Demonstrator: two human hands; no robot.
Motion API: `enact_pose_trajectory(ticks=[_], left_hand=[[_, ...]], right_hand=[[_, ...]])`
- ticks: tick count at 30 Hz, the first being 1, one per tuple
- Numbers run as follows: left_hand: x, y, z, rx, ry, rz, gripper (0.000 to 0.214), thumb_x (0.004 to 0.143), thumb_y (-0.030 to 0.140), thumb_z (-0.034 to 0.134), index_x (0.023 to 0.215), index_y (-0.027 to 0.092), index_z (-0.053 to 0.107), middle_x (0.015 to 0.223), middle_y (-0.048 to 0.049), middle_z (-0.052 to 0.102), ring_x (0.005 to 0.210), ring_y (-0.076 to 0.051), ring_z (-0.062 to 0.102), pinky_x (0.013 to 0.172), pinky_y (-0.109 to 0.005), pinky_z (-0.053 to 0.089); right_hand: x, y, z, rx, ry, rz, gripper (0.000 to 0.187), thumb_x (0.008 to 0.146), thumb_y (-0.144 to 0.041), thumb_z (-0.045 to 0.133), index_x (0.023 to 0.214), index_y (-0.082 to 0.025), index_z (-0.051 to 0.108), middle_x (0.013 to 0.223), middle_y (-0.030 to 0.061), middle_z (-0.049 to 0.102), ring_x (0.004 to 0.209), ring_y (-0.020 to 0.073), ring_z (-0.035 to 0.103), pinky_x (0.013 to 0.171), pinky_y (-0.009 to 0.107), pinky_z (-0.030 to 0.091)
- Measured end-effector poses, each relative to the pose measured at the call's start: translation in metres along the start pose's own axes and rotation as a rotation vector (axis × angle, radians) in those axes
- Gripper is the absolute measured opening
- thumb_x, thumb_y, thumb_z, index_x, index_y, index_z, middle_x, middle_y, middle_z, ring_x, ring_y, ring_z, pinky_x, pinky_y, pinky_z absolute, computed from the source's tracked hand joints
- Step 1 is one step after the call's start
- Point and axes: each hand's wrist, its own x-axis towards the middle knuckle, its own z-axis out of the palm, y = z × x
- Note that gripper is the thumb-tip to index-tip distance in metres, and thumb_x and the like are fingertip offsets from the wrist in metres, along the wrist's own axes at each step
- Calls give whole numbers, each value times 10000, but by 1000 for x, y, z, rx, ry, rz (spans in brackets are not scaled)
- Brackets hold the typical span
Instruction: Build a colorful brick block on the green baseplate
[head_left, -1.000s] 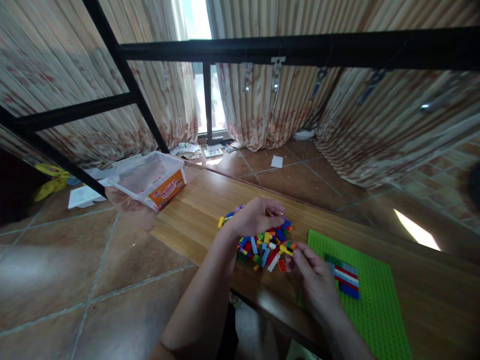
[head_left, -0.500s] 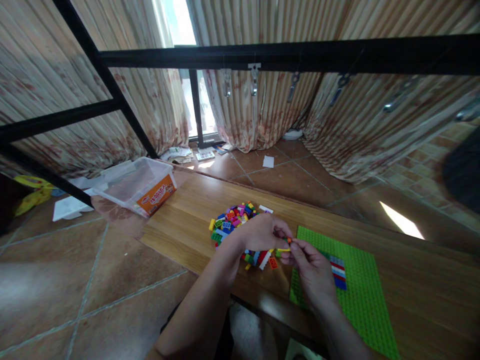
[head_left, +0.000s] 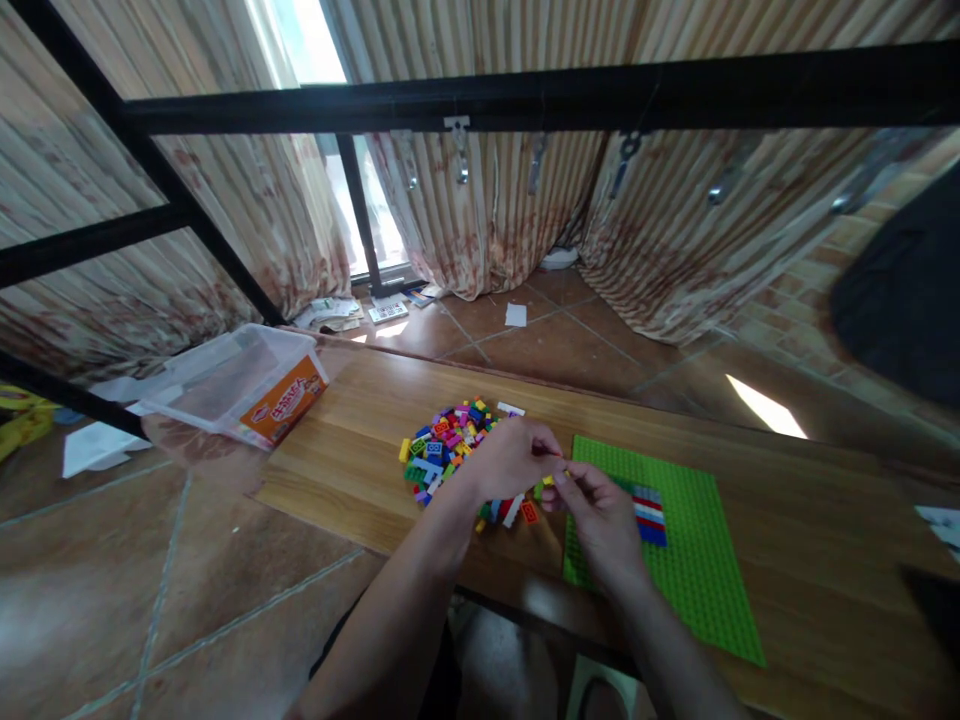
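**Head view: both hands pinched on one small brick**

Shows the left hand (head_left: 514,458) and the right hand (head_left: 600,520) meeting fingertip to fingertip just above the wooden surface (head_left: 352,450), at the left edge of the green baseplate (head_left: 697,570). Left grip narrow, thumb and forefinger closed on a small yellow brick (head_left: 551,480). Right grip narrow too, pinching the same brick from the other side, remaining fingers curled under. Too small and blurred to tell the brick's exact shape.

Just left of the left hand and partly beneath it: a loose pile of bricks (head_left: 442,445) in red, blue, yellow, green and white, lying on the surface, with a few strays near the front below the wrist. On the baseplate, close beside the right hand: a striped patch (head_left: 649,503) of red, white and blue rows, pressed flat. Baseplate itself flat on the surface, its near edge close to the front rim.

At the far left corner of the surface, well apart from both hands: a clear plastic box (head_left: 225,375) with an orange label. Across the top of the view: a black metal bar (head_left: 525,95) with hooks hanging beneath it. Behind: striped curtains (head_left: 487,220) reaching down to a tiled floor (head_left: 150,560), with scraps of paper (head_left: 515,315) lying on the tiles.
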Motion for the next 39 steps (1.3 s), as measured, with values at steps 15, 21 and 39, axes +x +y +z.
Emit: enact_pose_trajectory(ticks=[15,21,39], left_hand=[[-2,-5,-26,-459,383,-171,156,719,259,692,667,115,662,553,26,588,500,-62,507,509,-168,415],[0,-3,-18,-679,154,-352,155,741,238,728,792,103,671,626,-1,630,553,-70,577,571,-186,493],[2,4,14,-753,-120,-362,307,715,392,767,799,115,665,668,13,617,550,-57,560,555,-187,481]], right_hand=[[-5,6,5,83,56,122,433,616,-568,762,788,-182,668,589,14,670,525,173,621,539,324,543],[3,12,-1,-476,23,-72,306,785,-467,597,909,-211,711,673,31,709,544,178,634,547,300,478],[-7,-22,-40,-383,87,-229,365,882,-482,549,1111,-240,700,791,16,687,624,139,568,614,291,471]])
